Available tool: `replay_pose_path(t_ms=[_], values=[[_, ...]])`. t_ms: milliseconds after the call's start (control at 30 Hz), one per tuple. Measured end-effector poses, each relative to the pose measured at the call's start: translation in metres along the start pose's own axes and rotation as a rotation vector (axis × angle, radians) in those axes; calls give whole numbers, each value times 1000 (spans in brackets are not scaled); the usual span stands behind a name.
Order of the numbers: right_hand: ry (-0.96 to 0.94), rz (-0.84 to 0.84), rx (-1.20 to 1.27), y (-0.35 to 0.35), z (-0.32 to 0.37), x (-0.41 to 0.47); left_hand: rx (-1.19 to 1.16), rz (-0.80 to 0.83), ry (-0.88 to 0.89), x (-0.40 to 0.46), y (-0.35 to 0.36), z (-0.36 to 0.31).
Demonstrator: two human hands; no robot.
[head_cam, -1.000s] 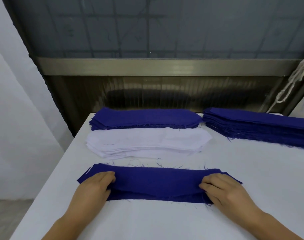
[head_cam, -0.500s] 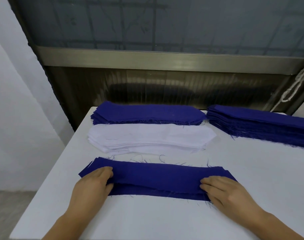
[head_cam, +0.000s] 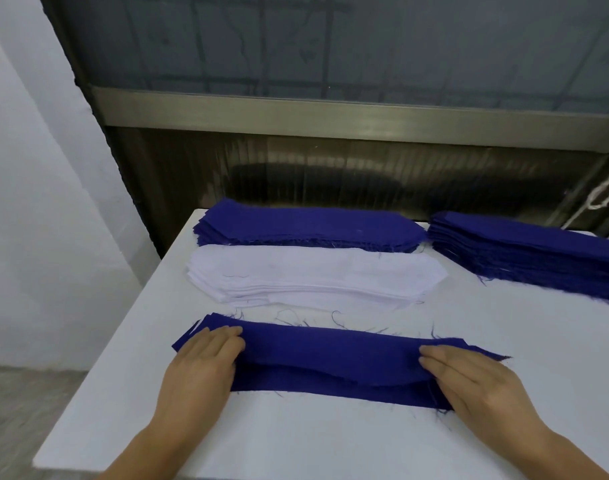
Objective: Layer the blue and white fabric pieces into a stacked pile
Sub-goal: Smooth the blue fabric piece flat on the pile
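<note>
Gently, both flat hands, left hand and right hand, should have slid the top blue piece square.

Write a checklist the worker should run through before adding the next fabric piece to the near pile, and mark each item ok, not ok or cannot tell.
1. Left hand lies flat on the left end of the near blue fabric pile: ok.
2. Right hand lies flat on the right end: ok.
3. Top blue piece lined up with the layer under it: not ok; its near edge bows and the lower layer shows along the front.
4. White fabric stack lies just behind the pile for the next layer: ok.
5. Far blue fabric stack is still stocked: ok.
6. Number of layers already in the near pile: cannot tell.
</note>
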State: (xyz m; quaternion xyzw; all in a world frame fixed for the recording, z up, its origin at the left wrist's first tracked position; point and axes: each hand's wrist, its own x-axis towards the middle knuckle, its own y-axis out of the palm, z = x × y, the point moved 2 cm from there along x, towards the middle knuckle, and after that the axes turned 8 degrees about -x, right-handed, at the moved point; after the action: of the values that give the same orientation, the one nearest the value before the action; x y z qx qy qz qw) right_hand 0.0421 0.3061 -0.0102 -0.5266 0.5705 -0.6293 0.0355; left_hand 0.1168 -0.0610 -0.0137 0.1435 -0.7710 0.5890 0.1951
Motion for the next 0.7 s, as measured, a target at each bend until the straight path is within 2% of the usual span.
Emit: replay_pose_path(t_ms=[367, 700], values=[[-22, 163, 103, 1, 1, -11, -64, 9, -137, -1, 4, 4], [273, 340, 238, -6, 1, 6, -128, 118, -192, -1, -3, -2]])
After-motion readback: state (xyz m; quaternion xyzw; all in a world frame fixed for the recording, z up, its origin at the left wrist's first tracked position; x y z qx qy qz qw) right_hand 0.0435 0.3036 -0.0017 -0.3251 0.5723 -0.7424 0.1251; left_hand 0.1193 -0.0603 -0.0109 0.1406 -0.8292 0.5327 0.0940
